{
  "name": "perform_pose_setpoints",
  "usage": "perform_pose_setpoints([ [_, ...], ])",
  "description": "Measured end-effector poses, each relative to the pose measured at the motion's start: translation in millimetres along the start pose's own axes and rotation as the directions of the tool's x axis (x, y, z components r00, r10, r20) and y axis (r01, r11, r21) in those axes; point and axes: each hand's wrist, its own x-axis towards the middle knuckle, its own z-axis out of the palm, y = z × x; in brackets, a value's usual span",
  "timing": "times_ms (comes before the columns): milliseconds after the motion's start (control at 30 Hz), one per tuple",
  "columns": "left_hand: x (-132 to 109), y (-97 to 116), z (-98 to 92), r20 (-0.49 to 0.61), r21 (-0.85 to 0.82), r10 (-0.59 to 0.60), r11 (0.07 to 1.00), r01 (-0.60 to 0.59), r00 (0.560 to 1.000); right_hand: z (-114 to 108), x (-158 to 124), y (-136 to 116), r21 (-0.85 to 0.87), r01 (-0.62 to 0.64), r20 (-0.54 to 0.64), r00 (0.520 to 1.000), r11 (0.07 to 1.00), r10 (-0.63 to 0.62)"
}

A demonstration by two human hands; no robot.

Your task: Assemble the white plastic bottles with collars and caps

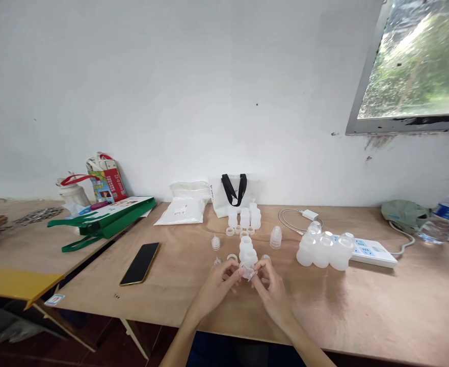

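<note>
Between my fingertips, just above the table, is a small clear piece (249, 273) that looks like a silicone bottle nipple. My left hand (221, 286) pinches it from the left, and my right hand (271, 290) grips its other side. Right behind the hands stand frosted white bottles (246, 246), partly hidden by the fingers. A white screw ring (232, 257) lies beyond my left fingers. A nipple fitted in a ring (215, 242) stands farther left, and a clear domed cap (275, 237) stands to the right.
Several frosted bottles (325, 250) stand at right beside a power strip (373, 253). More bottles (244, 218) and loose rings (230, 231) are near the black-handled bag (220, 196). A phone (140, 264), white packet (186, 204) and green bag (111, 224) lie left.
</note>
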Motion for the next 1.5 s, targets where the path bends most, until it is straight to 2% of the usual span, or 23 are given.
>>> perform_pose_setpoints([
  [233, -2.6, 5.8, 1.9, -0.071, 0.083, -0.006, 0.997, 0.012, 0.997, -7.2, 1.3, -14.6, -0.091, 0.086, -0.034, 0.995, 0.992, -0.090],
  [400, -8.0, 15.3, 3.4, 0.002, 0.185, 0.042, 0.982, -0.041, 0.999, -7.9, 1.8, -13.5, -0.104, 0.066, -0.035, 0.997, 0.992, -0.070],
  [633, -12.3, 20.7, 7.3, 0.031, 0.227, 0.082, 0.970, -0.087, 0.996, -6.6, 1.5, -10.5, -0.053, 0.006, -0.035, 0.999, 0.999, -0.008],
  [733, -12.8, 20.0, 8.3, 0.036, 0.223, 0.082, 0.971, -0.088, 0.996, -6.5, 0.2, -13.8, -0.038, -0.008, -0.010, 1.000, 0.999, 0.008],
  [1100, -7.8, 13.6, 9.2, -0.054, 0.224, 0.030, 0.974, -0.018, 0.998, -6.5, -2.6, -14.8, -0.051, 0.007, 0.106, 0.994, 0.999, -0.001],
  [1367, -11.6, 17.6, 14.6, -0.023, 0.235, 0.087, 0.969, -0.079, 0.996, -9.5, 1.9, -11.4, -0.003, -0.037, 0.158, 0.987, 0.999, 0.037],
  [1500, -10.9, 18.3, 15.6, -0.039, 0.244, 0.075, 0.968, -0.064, 0.996, -12.3, 2.7, -14.2, 0.008, -0.047, 0.186, 0.982, 0.999, 0.045],
])
